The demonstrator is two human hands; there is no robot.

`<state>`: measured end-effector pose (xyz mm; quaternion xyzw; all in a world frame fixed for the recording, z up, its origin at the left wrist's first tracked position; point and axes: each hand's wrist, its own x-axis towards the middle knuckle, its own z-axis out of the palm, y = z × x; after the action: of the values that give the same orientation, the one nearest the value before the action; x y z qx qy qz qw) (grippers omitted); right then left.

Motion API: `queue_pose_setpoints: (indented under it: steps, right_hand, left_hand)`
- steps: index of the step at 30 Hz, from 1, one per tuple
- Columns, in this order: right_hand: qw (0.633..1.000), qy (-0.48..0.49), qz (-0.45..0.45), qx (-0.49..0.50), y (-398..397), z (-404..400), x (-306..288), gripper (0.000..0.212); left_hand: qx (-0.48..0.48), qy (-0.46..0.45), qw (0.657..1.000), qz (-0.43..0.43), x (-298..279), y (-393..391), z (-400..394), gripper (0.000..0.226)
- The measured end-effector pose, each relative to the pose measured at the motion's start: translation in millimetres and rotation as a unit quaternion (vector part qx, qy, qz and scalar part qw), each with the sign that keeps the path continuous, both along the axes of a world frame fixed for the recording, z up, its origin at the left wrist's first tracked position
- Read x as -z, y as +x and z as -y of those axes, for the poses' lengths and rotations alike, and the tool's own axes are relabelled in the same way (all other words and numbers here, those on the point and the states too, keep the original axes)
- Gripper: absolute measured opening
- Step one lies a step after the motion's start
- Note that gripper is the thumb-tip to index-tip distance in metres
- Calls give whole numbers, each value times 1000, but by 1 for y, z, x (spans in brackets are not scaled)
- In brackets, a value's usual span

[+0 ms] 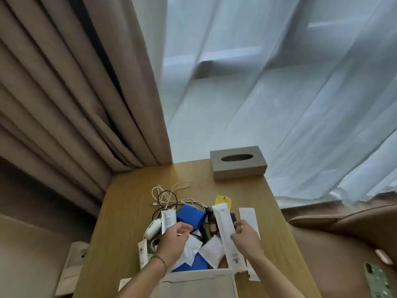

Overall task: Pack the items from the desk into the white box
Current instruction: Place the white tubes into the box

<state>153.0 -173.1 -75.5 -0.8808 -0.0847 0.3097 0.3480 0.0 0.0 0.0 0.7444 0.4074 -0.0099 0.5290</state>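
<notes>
A light wooden worktop (129,211) carries everything. At its far edge stands a grey tissue box (238,162). Near the middle lies a heap: tangled white and black cables (169,193), a blue pack (191,216), a white charger (153,229), a yellow tag (223,200), small white sachets (211,250) and two long white packets (225,231), one (249,218) just right of the other. At the near edge sits the white box (199,282), its flap beside the heap.

Tissue box (238,162): grey, at the far edge of the desk.
Curtain (71,87): brown, hanging at the left.
Sheer curtain (279,93): white, covering the window.
</notes>
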Motion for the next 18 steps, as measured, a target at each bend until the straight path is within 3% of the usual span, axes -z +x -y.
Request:
queue_pose_setpoints:
  steps: [6, 10, 12, 16, 18]
  right_hand:
    - [999, -37, 23, -30, 0, -8, 12, 74]
    - [1000, 7, 10, 11, 3, -7, 14, 87]
    - [998, 48, -12, 40, 8, -2, 9, 78]
    - [975, 154, -104, 121, 28, 23, 0, 12]
    - [955, 196, -152, 161, 38, 42, -5, 7]
  left_hand:
    - [25, 12, 999, -47, 14, 14, 0, 25]
    - [48, 18, 997, -51, 18, 26, 6, 24]
    - [63, 16, 996, -53, 18, 35, 12, 23]
    - [102, 21, 992, -66, 21, 59, 31, 20]
    - [124, 20, 989, -78, 24, 74, 45, 19]
